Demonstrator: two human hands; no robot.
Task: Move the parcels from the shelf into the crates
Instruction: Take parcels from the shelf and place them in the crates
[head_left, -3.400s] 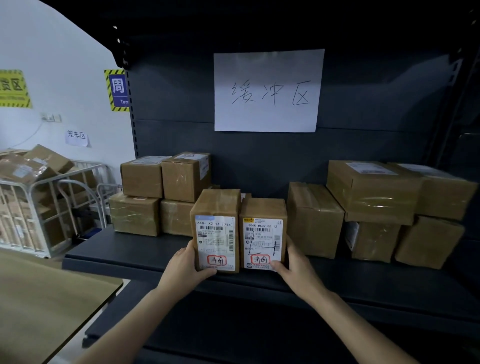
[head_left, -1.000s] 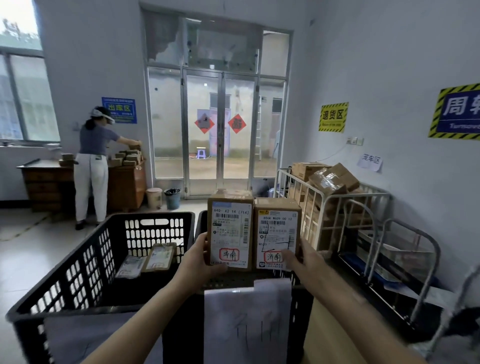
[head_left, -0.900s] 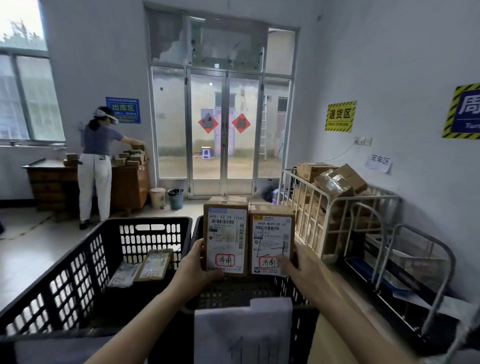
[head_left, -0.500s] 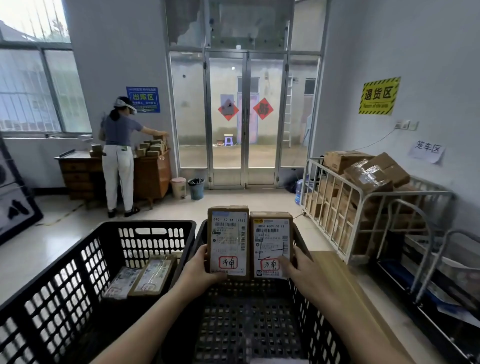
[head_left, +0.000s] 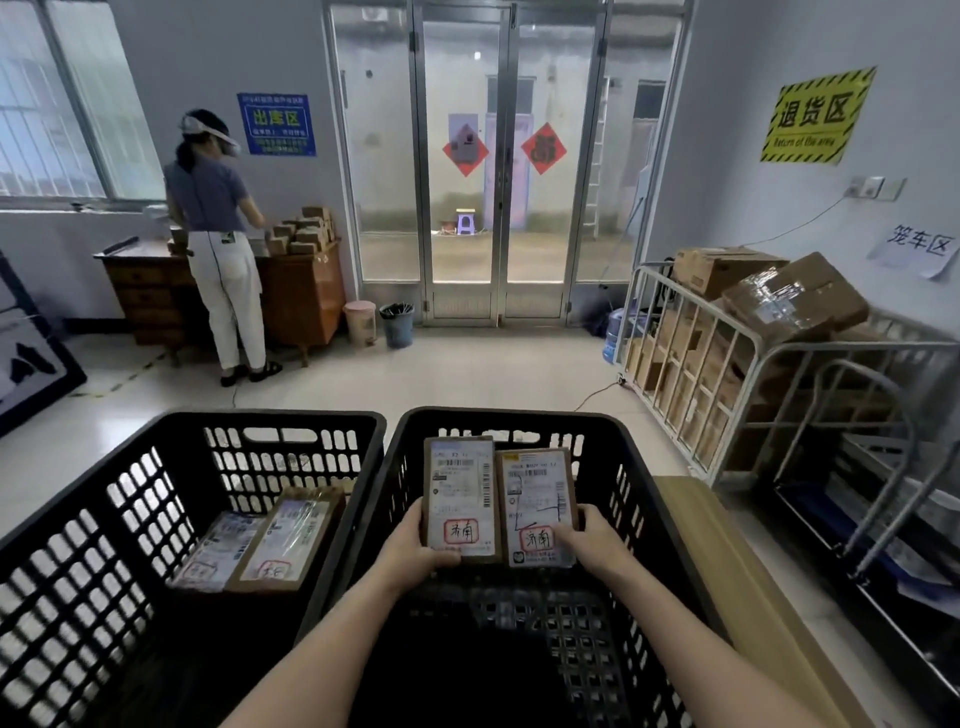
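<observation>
the left crate (head_left: 363, 422) holds two flat parcels (head_left: 260, 545). the left hand (head_left: 410, 553) has its grip curled round the lower edge of the first parcel (head_left: 460, 493), which touches the second parcel (head_left: 535, 499), gripped at its lower corner by the right hand (head_left: 595, 540). both are held inside the right crate (head_left: 628, 423), labels up.

The bare left forearm (head_left: 322, 649) and right forearm (head_left: 691, 639) reach forward from the lower edge, angling inward. The left hand (head_left: 413, 545) grips the left parcel (head_left: 460, 493) at its lower left corner, thumb across its face. The right hand (head_left: 595, 540) grips the right parcel (head_left: 535, 499) at its lower right corner, thumb on the label. Both hands sit level.
</observation>
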